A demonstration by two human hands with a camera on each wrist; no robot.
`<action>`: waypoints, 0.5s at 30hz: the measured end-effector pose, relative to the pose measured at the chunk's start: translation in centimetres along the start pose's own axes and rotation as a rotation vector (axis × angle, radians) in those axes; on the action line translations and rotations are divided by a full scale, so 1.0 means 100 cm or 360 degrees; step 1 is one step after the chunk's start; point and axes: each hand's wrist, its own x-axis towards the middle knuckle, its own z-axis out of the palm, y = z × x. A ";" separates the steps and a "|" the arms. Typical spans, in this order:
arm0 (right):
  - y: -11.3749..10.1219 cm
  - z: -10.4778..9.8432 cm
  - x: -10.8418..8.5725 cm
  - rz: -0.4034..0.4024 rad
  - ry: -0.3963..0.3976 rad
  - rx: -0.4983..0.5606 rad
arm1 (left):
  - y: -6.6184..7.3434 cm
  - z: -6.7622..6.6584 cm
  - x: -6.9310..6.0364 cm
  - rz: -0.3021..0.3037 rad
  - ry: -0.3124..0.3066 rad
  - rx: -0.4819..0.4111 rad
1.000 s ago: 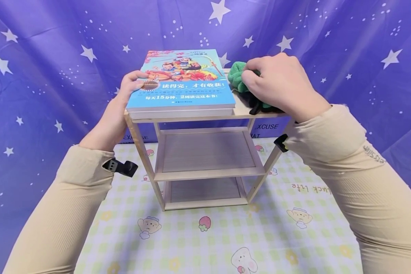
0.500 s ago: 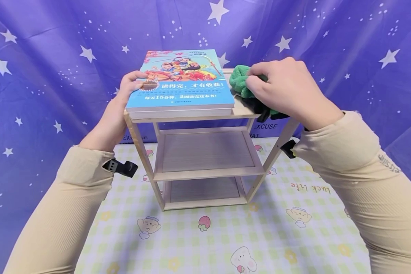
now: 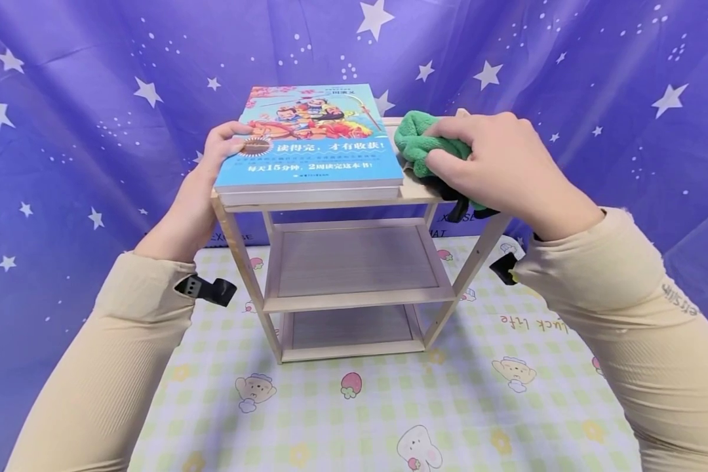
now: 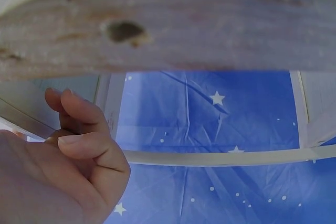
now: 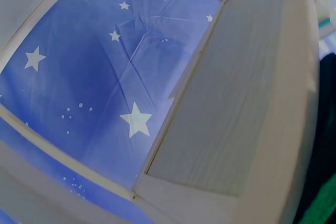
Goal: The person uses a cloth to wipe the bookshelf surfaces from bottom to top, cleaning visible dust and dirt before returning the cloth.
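Observation:
My left hand (image 3: 203, 177) grips the left edge of the wooden shelf rack (image 3: 354, 301), with fingertips against the side of a blue book (image 3: 324, 147). In the left wrist view its fingers (image 4: 86, 145) curl beneath the top board. The book lies cover up on the top shelf, apparently above another book or thick block of pages. My right hand (image 3: 501, 164) holds a bunched green cloth (image 3: 425, 141) with black parts, pressed on the top shelf to the right of the book. In the right wrist view only a green and black sliver of the cloth (image 5: 320, 203) shows.
The rack has two lower shelves (image 3: 354, 262) and stands on a checked tablecloth (image 3: 307, 406) with cartoon prints. A purple curtain with white stars (image 3: 124, 65) hangs close behind. Black straps circle both sleeves at the wrists.
My right hand has drawn the green cloth towards me and slightly right along the top shelf, so its black part hangs past the front edge. My left hand and the book stay put.

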 end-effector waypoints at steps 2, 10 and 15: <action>-0.002 0.002 -0.002 0.0005 0.0039 -0.0017 | 0.000 0.000 -0.001 0.0009 -0.0011 -0.0024; -0.011 0.008 -0.006 0.0094 0.0100 -0.0155 | -0.001 0.001 0.000 0.0025 -0.0005 -0.0077; -0.017 0.013 -0.007 0.0116 0.0126 -0.0212 | -0.002 0.001 0.000 0.0032 0.0011 -0.0093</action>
